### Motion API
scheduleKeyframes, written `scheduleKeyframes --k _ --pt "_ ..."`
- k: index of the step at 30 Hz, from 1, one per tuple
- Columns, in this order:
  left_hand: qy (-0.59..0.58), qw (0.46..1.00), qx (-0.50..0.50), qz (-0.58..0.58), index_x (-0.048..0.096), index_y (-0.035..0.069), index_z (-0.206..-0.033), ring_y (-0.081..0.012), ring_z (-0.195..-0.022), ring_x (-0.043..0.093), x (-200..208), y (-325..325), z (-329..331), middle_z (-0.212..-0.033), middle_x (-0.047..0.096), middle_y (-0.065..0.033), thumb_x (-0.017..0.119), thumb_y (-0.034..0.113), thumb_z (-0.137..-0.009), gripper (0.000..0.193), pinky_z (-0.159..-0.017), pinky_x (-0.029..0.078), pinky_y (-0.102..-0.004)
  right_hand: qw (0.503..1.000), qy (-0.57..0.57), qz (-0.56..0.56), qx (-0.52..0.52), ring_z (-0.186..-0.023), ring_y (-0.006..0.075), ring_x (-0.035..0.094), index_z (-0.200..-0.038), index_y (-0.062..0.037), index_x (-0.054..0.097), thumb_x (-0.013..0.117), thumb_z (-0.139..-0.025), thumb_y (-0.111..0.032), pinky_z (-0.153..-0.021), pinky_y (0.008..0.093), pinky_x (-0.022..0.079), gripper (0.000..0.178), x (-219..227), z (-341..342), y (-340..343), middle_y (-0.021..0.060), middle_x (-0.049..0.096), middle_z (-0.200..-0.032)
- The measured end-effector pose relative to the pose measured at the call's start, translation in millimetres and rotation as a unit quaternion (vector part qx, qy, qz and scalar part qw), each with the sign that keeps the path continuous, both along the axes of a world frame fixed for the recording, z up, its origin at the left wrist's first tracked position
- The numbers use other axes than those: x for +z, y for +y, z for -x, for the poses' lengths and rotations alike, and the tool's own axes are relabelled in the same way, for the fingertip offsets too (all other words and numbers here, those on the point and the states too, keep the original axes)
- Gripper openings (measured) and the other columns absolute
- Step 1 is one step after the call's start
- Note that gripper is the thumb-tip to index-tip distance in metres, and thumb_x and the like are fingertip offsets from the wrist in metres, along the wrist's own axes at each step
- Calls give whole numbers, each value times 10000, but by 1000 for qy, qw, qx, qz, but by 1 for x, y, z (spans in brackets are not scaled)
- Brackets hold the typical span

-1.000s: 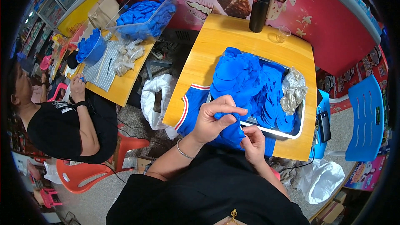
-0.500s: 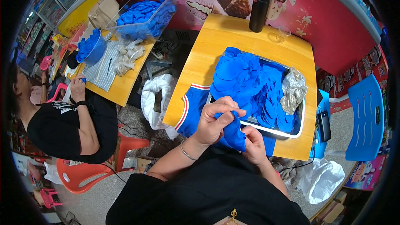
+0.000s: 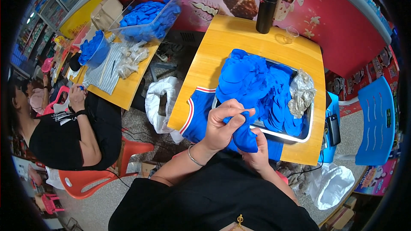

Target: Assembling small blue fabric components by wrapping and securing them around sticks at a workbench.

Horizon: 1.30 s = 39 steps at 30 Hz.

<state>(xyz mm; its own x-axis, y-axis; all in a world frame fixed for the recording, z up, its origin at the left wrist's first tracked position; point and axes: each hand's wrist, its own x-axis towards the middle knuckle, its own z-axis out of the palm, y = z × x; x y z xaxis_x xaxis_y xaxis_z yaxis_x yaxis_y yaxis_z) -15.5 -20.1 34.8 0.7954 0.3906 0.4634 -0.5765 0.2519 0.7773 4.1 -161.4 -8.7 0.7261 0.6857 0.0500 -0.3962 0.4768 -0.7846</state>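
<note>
A small blue fabric piece [image 3: 245, 138] is stretched between my hands, above the near edge of the table. My left hand [image 3: 221, 124] pinches its upper end between thumb and fingers. Lower down, my right hand [image 3: 257, 153] grips the other side, its fingers partly hidden by the cloth. Just beyond is a metal tray [image 3: 306, 136] heaped with blue fabric pieces [image 3: 244, 72], many of them rounded. Clear bags of small items [image 3: 302, 90] lie on the tray's right side. Under the tray spreads a blue garment [image 3: 198, 111] with red-and-white trim.
A black flask [image 3: 266, 12] and a clear cup [image 3: 291, 35] stand at the table's far side. To the left, a person [image 3: 64, 132] sits by another table with a tub of blue pieces [image 3: 150, 19]. A white sack [image 3: 160, 102] stands between the tables; a blue chair [image 3: 376, 122] is at right.
The fabric piece has turned and hangs lower and smoother between my hands. My right hand has shifted slightly down. The person at left has lowered their hand a little.
</note>
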Motion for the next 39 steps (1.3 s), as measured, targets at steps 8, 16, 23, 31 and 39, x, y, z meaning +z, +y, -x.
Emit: scheduleKeyframes --k 8,16,23,31,39 --pt "11 999 14 -40 655 -39 -937 -156 -718 496 -4 2 2 -786 516 -61 631 198 -860 251 -650 403 -285 999 -21 4 -44 -743 72 562 -942 -38 524 648 -838 -78 -638 199 459 166 -3 1 5 46 598 -901" --pt "12 999 -3 34 674 -8 -946 -109 -744 484 -5 2 0 -808 579 -41 669 82 -811 162 -688 387 -233 976 -151 46 -152 -893 123 563 -964 -5 518 591 -843 10 -808 249 447 141 -2 -1 6 94 584 -965" --pt "21 999 8 -39 669 1 -895 -105 -711 483 5 9 -1 -756 556 -34 663 18 -777 120 -648 387 -222 970 -164 77 -162 -903 138 556 -968 10 507 556 -839 48 -812 253 448 143 -11 1 0 101 559 -988" --pt "34 991 -13 -130 658 -6 -903 -110 -713 491 4 17 -1 -786 562 -49 662 37 -786 125 -666 403 -229 954 -227 128 -150 -725 108 558 -965 15 547 570 -825 58 -684 226 478 147 -8 -10 -7 91 577 -907" --pt "165 983 1 -78 650 -26 -1008 -92 -746 475 2 12 10 -811 553 -21 617 261 -874 319 -727 387 -219 956 -208 141 -148 -778 120 596 -973 20 546 566 -839 44 -672 221 473 138 -1 -17 -11 98 594 -917"
